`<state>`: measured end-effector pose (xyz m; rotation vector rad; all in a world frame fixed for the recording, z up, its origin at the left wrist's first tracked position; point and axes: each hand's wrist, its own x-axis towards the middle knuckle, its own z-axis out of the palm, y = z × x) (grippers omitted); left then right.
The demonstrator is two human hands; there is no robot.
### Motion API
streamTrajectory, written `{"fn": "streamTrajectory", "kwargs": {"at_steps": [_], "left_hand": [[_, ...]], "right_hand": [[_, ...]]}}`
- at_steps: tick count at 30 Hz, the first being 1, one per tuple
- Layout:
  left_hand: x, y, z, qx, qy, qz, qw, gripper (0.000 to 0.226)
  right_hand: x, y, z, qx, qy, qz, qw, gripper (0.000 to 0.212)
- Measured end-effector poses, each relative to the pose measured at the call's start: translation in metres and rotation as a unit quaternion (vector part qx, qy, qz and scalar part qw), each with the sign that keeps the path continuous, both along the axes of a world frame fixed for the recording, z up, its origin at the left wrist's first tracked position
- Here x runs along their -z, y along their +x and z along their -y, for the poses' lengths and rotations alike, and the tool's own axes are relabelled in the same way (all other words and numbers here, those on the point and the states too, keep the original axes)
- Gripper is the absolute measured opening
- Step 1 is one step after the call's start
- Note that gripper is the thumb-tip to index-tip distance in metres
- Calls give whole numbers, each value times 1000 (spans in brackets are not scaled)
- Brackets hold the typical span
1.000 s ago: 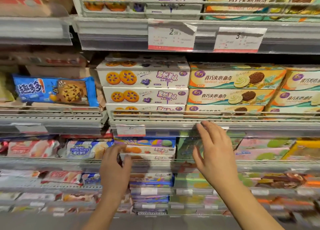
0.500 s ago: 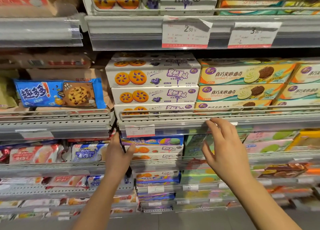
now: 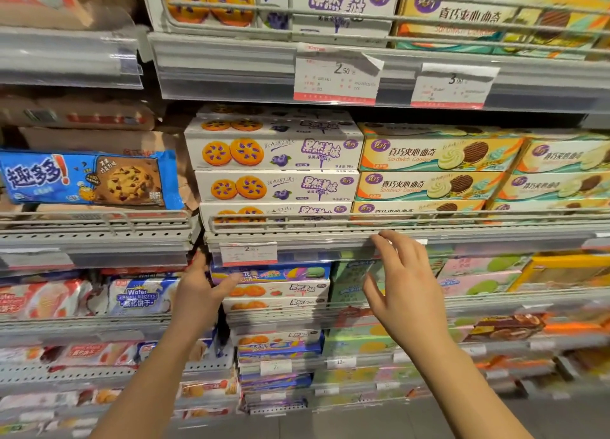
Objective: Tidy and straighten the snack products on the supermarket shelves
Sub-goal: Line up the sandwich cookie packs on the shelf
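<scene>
White boxes of blueberry jam biscuits (image 3: 275, 154) are stacked on the middle shelf, next to yellow sandwich cookie boxes (image 3: 439, 154). On the shelf below lie a blue box (image 3: 280, 272) and white biscuit boxes (image 3: 290, 290). My left hand (image 3: 201, 293) reaches up at the left end of that lower stack, fingers straight, thumb toward the blue box. My right hand (image 3: 406, 286) is raised in front of the green boxes (image 3: 350, 290), fingers relaxed, fingertips just below the middle shelf's rail (image 3: 330, 237). Neither hand holds anything.
A blue chocolate-chip cookie pack (image 3: 89, 181) leans on the left shelf over brown cartons. Wafer biscuit bags (image 3: 138, 296) lie lower left. Price tags (image 3: 333, 82) hang on the upper rail. Wire guards front each shelf. Lower shelves carry more boxes and bags.
Both hands have risen toward the middle shelf's rail and the view has tilted up. The left hand moved up beside the lower stack's left end.
</scene>
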<state>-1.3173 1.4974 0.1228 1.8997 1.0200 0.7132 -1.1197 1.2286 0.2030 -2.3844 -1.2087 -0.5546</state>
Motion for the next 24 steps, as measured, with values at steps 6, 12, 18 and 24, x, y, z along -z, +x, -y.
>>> {"fn": "streamTrajectory", "kwargs": {"at_steps": [6,12,18,24], "left_hand": [[-1,-18,5,-41,-50,51,997,79],[23,-56,30,-29,-80,105,991,50],[28,-66,56,2,-106,95,990,53],[20,-43,91,82,-169,101,977,63]], "right_hand": [[-4,6,1,-12,0,3,1000,54],[15,1,17,-91,35,-70,993,52],[55,-17,40,-129,80,-307,940,61],[54,-21,55,-128,106,-493,854,73]]}}
